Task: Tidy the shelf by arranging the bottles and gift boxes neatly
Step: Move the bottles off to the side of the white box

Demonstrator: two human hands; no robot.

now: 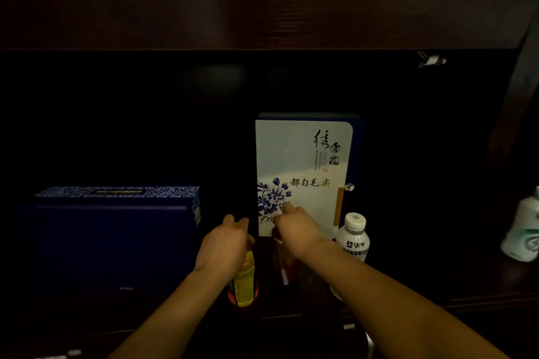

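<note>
In the dark shelf bay a white gift box (303, 160) with blue flowers stands upright at the back. My left hand (223, 242) grips the top of a bottle with a yellow label (245, 283). My right hand (297, 227) grips the top of a brown bottle with a red label (287, 267), its index finger touching the white box's front. A white milk bottle (353, 237) stands just right of my right hand. A dark blue gift box (110, 242) stands at the left, with a patterned blue box (122, 192) behind it.
A pale green and white bottle (523, 233) stands at the far right. The thick dark wooden shelf board (262, 14) runs overhead, and a metal clip (431, 60) hangs under it at the right. The shelf's front edge (481, 300) lies near my forearms.
</note>
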